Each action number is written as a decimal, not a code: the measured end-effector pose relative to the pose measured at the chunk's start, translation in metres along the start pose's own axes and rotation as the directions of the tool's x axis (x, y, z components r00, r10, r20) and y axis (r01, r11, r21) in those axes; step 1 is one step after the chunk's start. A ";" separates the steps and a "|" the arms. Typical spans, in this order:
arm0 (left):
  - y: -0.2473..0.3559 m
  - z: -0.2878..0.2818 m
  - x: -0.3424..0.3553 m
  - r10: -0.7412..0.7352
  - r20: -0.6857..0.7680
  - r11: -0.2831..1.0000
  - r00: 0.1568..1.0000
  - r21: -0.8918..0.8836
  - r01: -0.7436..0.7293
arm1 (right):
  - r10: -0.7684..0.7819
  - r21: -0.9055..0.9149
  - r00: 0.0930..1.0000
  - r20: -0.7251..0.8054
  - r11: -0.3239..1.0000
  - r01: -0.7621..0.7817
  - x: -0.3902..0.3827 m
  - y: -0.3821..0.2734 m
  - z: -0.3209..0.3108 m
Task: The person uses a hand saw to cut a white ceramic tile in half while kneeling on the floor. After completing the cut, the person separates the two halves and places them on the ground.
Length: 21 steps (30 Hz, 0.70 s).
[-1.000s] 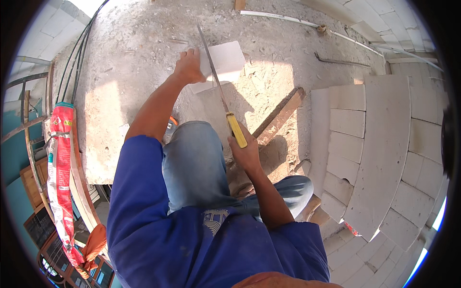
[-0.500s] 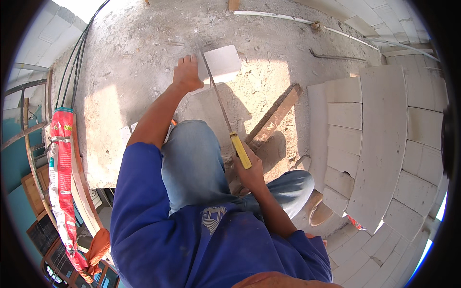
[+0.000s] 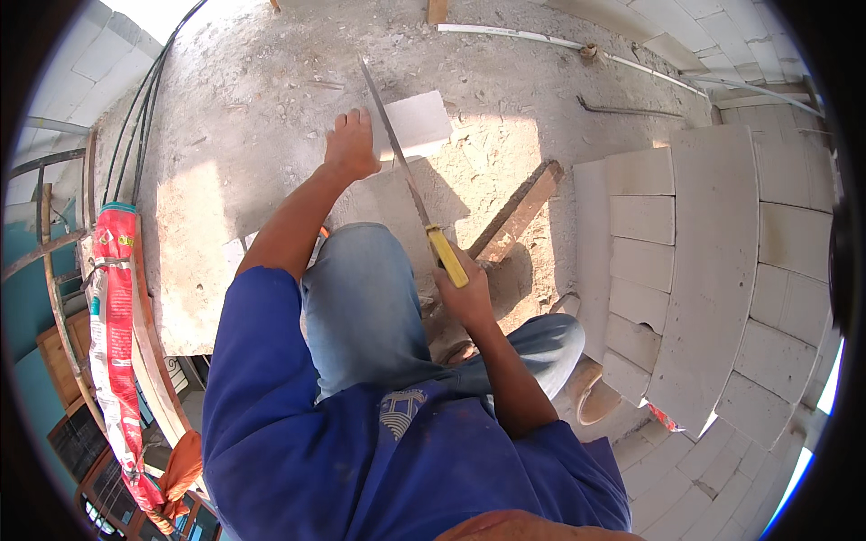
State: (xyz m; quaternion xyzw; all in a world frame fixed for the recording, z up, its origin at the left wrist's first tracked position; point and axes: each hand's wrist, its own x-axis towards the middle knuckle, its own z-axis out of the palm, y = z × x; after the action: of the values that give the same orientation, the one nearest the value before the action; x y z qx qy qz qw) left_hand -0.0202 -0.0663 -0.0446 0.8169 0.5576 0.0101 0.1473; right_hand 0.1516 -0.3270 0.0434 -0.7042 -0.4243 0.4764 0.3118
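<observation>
A white block [image 3: 422,122] lies on the dusty concrete. My left hand [image 3: 352,142] grips its left part, with fingers bent over it. The long blade of a hand saw [image 3: 398,150] crosses the block just right of that hand, angled toward me. My right hand [image 3: 462,290] is closed on the saw's yellow handle [image 3: 446,255], between my jeans-clad knees. Under the block's near side is a grey patch whose nature I cannot make out.
A wooden plank [image 3: 523,209] lies diagonally right of the saw. Stacked pale blocks [image 3: 638,263] stand at the right. A white pipe [image 3: 507,35] and bent rod [image 3: 627,112] lie farther off. At left are black cables [image 3: 140,117] and a red-and-white wrapped bundle [image 3: 117,343].
My right hand and the saw slid back toward me between the first two frames, then moved slightly forward again. My left hand stays on the block; the view has shifted slightly.
</observation>
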 end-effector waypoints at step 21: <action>0.001 -0.002 0.000 -0.005 -0.019 0.999 1.000 -0.036 0.004 | 0.049 -0.086 0.999 0.014 0.995 -0.048 0.031 -0.015 0.003</action>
State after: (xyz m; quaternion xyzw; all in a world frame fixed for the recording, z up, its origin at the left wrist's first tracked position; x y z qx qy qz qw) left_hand -0.0196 -0.0662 -0.0428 0.8127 0.5605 0.0275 0.1566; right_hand 0.1503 -0.2927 0.0425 -0.7231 -0.4296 0.4709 0.2662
